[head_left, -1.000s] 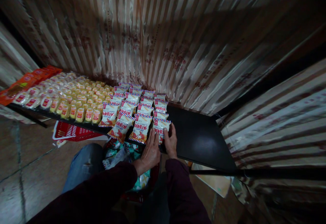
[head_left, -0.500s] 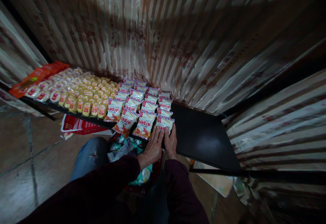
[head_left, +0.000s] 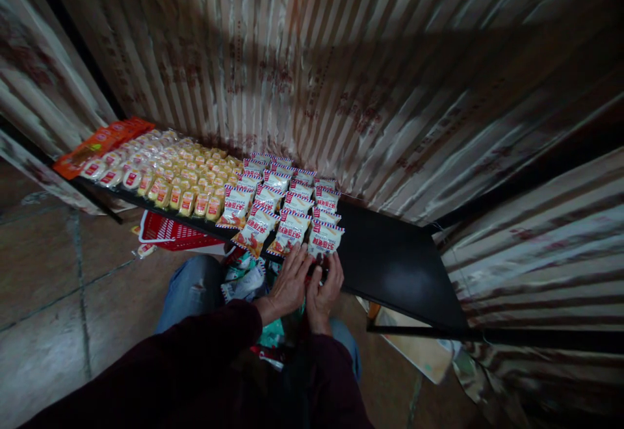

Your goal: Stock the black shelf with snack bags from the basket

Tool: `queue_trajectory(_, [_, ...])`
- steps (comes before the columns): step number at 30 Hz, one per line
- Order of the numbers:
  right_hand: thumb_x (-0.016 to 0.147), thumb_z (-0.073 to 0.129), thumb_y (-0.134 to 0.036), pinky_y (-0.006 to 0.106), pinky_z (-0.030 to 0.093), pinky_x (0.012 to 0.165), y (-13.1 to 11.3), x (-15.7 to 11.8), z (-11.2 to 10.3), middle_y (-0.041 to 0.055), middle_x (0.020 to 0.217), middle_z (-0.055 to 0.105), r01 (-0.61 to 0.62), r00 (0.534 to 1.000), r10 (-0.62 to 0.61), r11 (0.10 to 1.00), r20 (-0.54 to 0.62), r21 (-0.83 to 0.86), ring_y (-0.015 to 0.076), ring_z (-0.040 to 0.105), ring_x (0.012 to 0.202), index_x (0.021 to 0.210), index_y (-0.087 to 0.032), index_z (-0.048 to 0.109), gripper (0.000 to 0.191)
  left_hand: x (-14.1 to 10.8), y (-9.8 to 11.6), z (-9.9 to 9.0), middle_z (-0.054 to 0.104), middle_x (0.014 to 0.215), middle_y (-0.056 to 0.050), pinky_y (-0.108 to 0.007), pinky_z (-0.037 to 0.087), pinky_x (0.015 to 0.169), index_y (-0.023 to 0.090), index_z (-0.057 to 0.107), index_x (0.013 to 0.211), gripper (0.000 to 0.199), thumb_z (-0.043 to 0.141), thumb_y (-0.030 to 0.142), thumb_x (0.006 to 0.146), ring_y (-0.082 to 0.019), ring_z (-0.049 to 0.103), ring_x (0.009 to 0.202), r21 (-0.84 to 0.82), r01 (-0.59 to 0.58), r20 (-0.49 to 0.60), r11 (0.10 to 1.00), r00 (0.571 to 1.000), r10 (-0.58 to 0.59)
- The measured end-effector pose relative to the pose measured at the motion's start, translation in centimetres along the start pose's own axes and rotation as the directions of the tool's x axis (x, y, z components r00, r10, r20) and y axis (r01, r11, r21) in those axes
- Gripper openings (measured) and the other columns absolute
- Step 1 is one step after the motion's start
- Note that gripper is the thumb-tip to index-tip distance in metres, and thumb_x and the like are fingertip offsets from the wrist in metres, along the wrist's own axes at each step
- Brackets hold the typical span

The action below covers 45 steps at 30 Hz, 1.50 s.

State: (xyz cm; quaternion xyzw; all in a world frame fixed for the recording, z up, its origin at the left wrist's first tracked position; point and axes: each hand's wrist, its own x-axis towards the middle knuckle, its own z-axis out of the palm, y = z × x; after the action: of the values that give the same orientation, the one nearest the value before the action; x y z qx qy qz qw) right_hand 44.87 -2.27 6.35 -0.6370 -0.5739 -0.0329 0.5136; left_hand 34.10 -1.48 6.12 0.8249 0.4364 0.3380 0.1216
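Note:
Rows of white snack packets with striped edges stand on a black shelf. At the front right of these rows is one packet. My right hand is at its lower edge, fingers apart and bent. Just left of it, my left hand has its fingers extended towards the gap between that packet and the neighbouring front packet. Neither hand grips anything that I can see. Beneath my hands, teal and white packets lie in a container that is mostly hidden.
Small yellow wrapped cakes and white ones fill the shelf's left part, with orange bags at the far end. A red basket sits below. Striped cloth hangs behind. A pale board lies low at the right.
The view has shifted, so the shelf's goods appear further right. My right hand has drawn down from the front right packet, its thumb and fingers now spread. My left hand stays close by.

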Motion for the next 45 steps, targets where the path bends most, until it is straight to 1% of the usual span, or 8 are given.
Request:
queue_trajectory(6, [0.095, 0.037, -0.025, 0.050, 0.041, 0.104, -3.3, -2.6, 2.0, 0.0150, 0.135, 0.054, 0.147, 0.965, -0.169, 0.982, 0.202, 0.118, 0.0233, 0.045, 0.130, 0.131, -0.016, 0.051, 0.039, -1.4, -4.1, -4.8, 0.019, 0.156, -0.017, -0.060, 0.022, 0.113, 0.012, 0.041, 0.138, 0.055, 0.041, 0.007, 0.083, -0.032, 0.002, 0.146, 0.174, 0.227, -0.216, 0.958, 0.958, -0.188])
queue_trajectory(12, [0.097, 0.033, -0.033, 0.047, 0.040, 0.107, -6.7, -3.5, 6.0, 0.0151, 0.137, 0.052, 0.061, 0.921, -0.145, 0.971, 0.362, 0.231, 0.0218, 0.045, 0.131, 0.129, -0.015, 0.054, 0.042, -0.8, -7.7, -7.1, 0.016, 0.157, -0.018, -0.055, 0.022, 0.114, 0.013, 0.039, 0.140, 0.055, 0.048, 0.017, 0.086, -0.033, 0.007, 0.146, 0.203, 0.377, -0.290, 0.904, 0.904, -0.313])
queue_trajectory(17, [0.097, 0.028, -0.043, 0.049, 0.035, 0.111, -8.6, -2.8, 8.1, 0.0157, 0.145, 0.044, -0.069, 0.891, -0.032, 0.976, 0.454, 0.206, 0.0240, 0.038, 0.137, 0.133, -0.014, 0.052, 0.052, -1.4, -9.5, -6.3, 0.020, 0.156, -0.016, -0.053, 0.029, 0.112, 0.018, 0.038, 0.140, 0.051, 0.043, 0.015, 0.090, -0.030, 0.013, 0.146, 0.184, 0.401, -0.272, 0.897, 0.898, -0.346])
queue_trajectory(22, [0.096, 0.030, -0.049, 0.047, 0.029, 0.115, -9.0, -2.1, 8.4, 0.0125, 0.154, 0.030, -0.154, 0.839, 0.024, 0.969, 0.543, 0.194, 0.0233, 0.026, 0.143, 0.139, -0.017, 0.045, 0.056, -2.1, -10.3, -5.2, 0.026, 0.155, -0.015, -0.051, 0.032, 0.112, 0.019, 0.039, 0.139, 0.048, 0.040, 0.015, 0.091, -0.028, 0.022, 0.144, 0.172, 0.430, -0.257, 0.886, 0.888, -0.381])
queue_trajectory(26, [0.095, 0.031, -0.052, 0.049, 0.029, 0.114, -9.0, -2.1, 8.8, 0.0147, 0.152, 0.031, -0.203, 0.831, 0.075, 0.964, 0.551, 0.174, 0.0247, 0.027, 0.142, 0.136, -0.015, 0.048, 0.058, -2.2, -10.5, -4.7, 0.032, 0.152, -0.014, -0.051, 0.032, 0.112, 0.020, 0.040, 0.139, 0.049, 0.039, 0.015, 0.091, -0.027, 0.027, 0.142, 0.151, 0.438, -0.242, 0.886, 0.886, -0.397])
queue_trajectory(33, [0.095, 0.035, -0.048, 0.048, 0.032, 0.112, -9.1, -2.3, 9.0, 0.0148, 0.149, 0.036, -0.135, 0.888, 0.011, 0.962, 0.459, 0.239, 0.0235, 0.034, 0.138, 0.130, -0.017, 0.053, 0.051, -2.7, -11.2, -4.2, 0.034, 0.151, -0.014, -0.050, 0.031, 0.113, 0.019, 0.033, 0.143, 0.050, 0.035, 0.020, 0.093, -0.025, 0.029, 0.141, 0.027, 0.427, -0.256, 0.904, 0.877, -0.406])
queue_trajectory(40, [0.096, 0.033, -0.046, 0.047, 0.032, 0.112, -9.5, 0.0, 9.2, 0.0150, 0.151, 0.033, -0.068, 0.893, -0.046, 0.970, 0.448, 0.235, 0.0238, 0.032, 0.140, 0.131, -0.015, 0.052, 0.050, -0.8, -11.3, -4.5, 0.026, 0.155, -0.014, -0.049, 0.026, 0.115, 0.018, 0.030, 0.145, 0.051, 0.034, 0.021, 0.093, -0.025, 0.019, 0.145, -0.036, 0.418, -0.253, 0.908, 0.875, -0.413])
queue_trajectory(45, [0.096, 0.033, -0.045, 0.046, 0.031, 0.114, -8.8, 0.4, 9.8, 0.0138, 0.152, 0.032, -0.041, 0.868, -0.062, 0.980, 0.492, 0.196, 0.0245, 0.028, 0.142, 0.132, -0.015, 0.052, 0.051, 0.1, -11.7, -4.4, 0.026, 0.155, -0.015, -0.049, 0.026, 0.115, 0.017, 0.035, 0.143, 0.051, 0.035, 0.019, 0.092, -0.026, 0.018, 0.145, -0.005, 0.416, -0.246, 0.909, 0.881, -0.404])
